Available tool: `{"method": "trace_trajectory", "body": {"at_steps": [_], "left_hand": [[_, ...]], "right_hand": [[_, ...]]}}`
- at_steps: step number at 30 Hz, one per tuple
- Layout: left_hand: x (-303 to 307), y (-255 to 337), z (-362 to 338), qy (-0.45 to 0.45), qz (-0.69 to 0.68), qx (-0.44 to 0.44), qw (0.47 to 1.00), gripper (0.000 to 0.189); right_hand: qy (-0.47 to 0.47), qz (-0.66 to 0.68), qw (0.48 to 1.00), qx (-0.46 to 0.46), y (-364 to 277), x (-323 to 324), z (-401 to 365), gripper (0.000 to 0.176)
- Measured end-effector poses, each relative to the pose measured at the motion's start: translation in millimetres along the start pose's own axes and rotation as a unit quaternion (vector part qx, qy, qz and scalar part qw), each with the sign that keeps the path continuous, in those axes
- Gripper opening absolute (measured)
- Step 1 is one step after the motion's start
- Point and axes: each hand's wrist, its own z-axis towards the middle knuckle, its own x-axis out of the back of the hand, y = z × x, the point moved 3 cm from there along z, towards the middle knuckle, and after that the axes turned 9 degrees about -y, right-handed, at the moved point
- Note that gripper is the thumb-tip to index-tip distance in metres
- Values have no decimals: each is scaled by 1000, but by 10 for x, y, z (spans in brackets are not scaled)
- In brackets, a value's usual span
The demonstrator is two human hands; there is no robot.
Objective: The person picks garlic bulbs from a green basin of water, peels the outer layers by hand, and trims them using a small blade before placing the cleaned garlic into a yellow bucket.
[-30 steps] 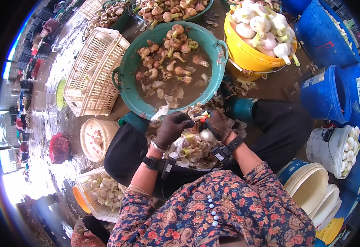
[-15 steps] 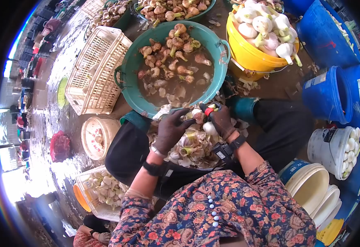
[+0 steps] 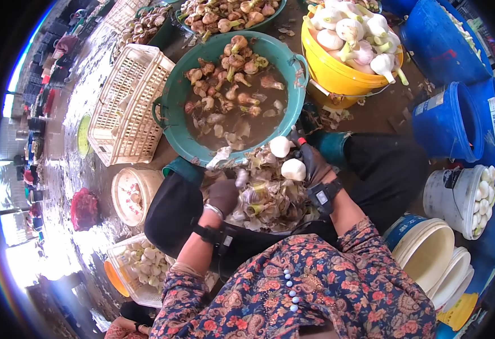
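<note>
My right hand [image 3: 317, 165], in a dark glove with red on one finger, is closed on white garlic bulbs. One garlic bulb [image 3: 280, 147] is by the fingertips, another [image 3: 294, 169] beside the palm. To its left, my left hand [image 3: 223, 196] is gloved, curled and blurred by motion, low over the pile. A pale smeared bit [image 3: 241, 178] shows at its fingers; I cannot tell what it is. Between my knees lies a heap of garlic skins [image 3: 273, 200]. Just ahead, a green tub [image 3: 171, 133] holds brownish unpeeled garlic [image 3: 236, 62] in murky water.
A yellow bucket [image 3: 338, 85] piled with white garlic stands beyond the tub's right side. Stacked white crates [image 3: 126, 107] and a cream bucket [image 3: 145, 186] are on the left. At right stand a blue bucket [image 3: 439, 124] and a white bucket [image 3: 451, 195] with garlic.
My hands, close together before, have separated. The left has drawn back toward me and down; the right has shifted slightly right, with two white bulbs now plainly visible at it.
</note>
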Motion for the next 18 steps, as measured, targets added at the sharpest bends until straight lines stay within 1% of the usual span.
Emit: {"method": "trace_trajectory", "body": {"at_steps": [1, 2, 3, 4, 5, 6, 7, 8, 10, 11, 12, 14, 15, 16, 17, 18], "left_hand": [[31, -118, -16, -28, -48, 31, 998, 34], [58, -204, -7, -55, -95, 63, 992, 41], [128, -188, -18, 45, -157, 1, 987, 48], [222, -108, -20, 46, -158, 4, 986, 48], [316, -2, 24, 40, -456, -23, 889, 51], [385, 103, 55, 31, -707, -52, 704, 53], [451, 202, 64, 6, -771, -104, 628, 60], [474, 310, 99, 14, -776, -134, 616, 59], [501, 448, 190, 47, -718, -158, 676, 56], [455, 531, 309, 91, -712, -210, 664, 56], [483, 614, 319, 77, -738, -194, 642, 51], [527, 647, 313, 72, -736, -203, 642, 43], [533, 657, 305, 71, -764, -189, 612, 40], [544, 655, 293, 71, -793, -170, 581, 38], [577, 649, 281, 56, -820, -159, 547, 34], [509, 575, 323, 42, -840, -132, 525, 29]], "right_hand": [[-7, -29, 999, -23, -6, -58, 2, 33], [-8, -31, 999, -22, -56, -91, 0, 33], [-50, 95, 993, -47, -60, -164, -21, 36], [-91, 218, 969, -72, -108, -331, -39, 40], [-94, 215, 969, -72, -104, -385, -11, 40], [-82, 238, 962, -101, -80, -430, -9, 40], [-68, 261, 954, -129, -56, -466, -23, 40], [-72, 256, 956, -121, -29, -479, -34, 38], [-31, 196, 975, -95, 265, -203, 119, 38], [-43, -100, 992, 58, 362, -8, 196, 37], [-42, -387, 899, 200, 394, 65, 190, 36], [-43, -265, 958, 98, 67, -222, -35, 35], [12, -510, 841, 179, -185, -428, -263, 36], [31, -216, 976, 14, -194, -444, -162, 41], [45, -116, 992, 1, -174, -438, -143, 42], [53, -14, 998, -15, -105, -444, -119, 44]]}}
